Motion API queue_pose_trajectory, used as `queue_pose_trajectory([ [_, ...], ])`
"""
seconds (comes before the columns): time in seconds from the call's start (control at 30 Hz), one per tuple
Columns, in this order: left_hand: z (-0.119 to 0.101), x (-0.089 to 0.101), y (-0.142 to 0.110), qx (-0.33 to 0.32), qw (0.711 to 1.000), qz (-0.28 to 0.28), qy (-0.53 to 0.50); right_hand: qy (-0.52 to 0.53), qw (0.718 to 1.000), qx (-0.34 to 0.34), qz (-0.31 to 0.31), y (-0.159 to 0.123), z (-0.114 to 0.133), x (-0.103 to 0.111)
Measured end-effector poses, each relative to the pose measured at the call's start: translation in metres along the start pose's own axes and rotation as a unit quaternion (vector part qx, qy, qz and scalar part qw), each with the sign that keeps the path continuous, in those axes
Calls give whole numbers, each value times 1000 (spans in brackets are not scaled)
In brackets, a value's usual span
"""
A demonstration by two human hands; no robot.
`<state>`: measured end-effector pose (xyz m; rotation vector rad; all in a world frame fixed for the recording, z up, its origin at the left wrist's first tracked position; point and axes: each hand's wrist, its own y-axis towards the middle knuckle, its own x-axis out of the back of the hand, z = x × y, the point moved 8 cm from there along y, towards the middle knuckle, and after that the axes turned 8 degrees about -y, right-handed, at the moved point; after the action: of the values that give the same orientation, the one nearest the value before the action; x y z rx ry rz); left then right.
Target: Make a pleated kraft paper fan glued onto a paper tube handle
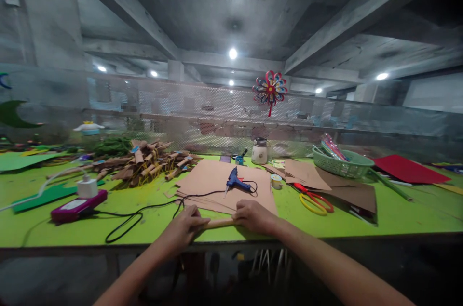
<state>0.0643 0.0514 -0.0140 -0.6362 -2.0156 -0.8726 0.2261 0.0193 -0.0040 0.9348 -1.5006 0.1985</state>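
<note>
Near the table's front edge, a thin brown paper roll [220,223] lies crosswise between my hands. My left hand [190,223] is closed on its left end, and my right hand [253,216] grips the right end. The fingers cover both ends of the roll. Just beyond them, a blue hot glue gun [238,181] rests on a stack of brown kraft paper [206,178]. Its black cord runs left toward a purple power strip [77,206] with a white plug in it.
A heap of brown paper rolls [144,168] with yellow string sits at the back left. Scissors [313,200], a small tape roll [276,180] and a green basket [343,164] are to the right. A jug [259,152] stands at the back, before a perforated metal screen [202,103].
</note>
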Motion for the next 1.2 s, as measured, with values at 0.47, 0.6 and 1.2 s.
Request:
queue_pose_trajectory([
  [0.47, 6, -2, -1, -9, 1000, -11, -12, 37, 999, -16, -21, -7, -3, 2],
  [0.6, 4, -1, -2, -9, 1000, -17, -9, 39, 999, -18, -21, -9, -3, 1],
  [1.2, 4, -2, 0, -13, 999, -8, -30, 39, 999, -21, -15, -11, -7, -4],
])
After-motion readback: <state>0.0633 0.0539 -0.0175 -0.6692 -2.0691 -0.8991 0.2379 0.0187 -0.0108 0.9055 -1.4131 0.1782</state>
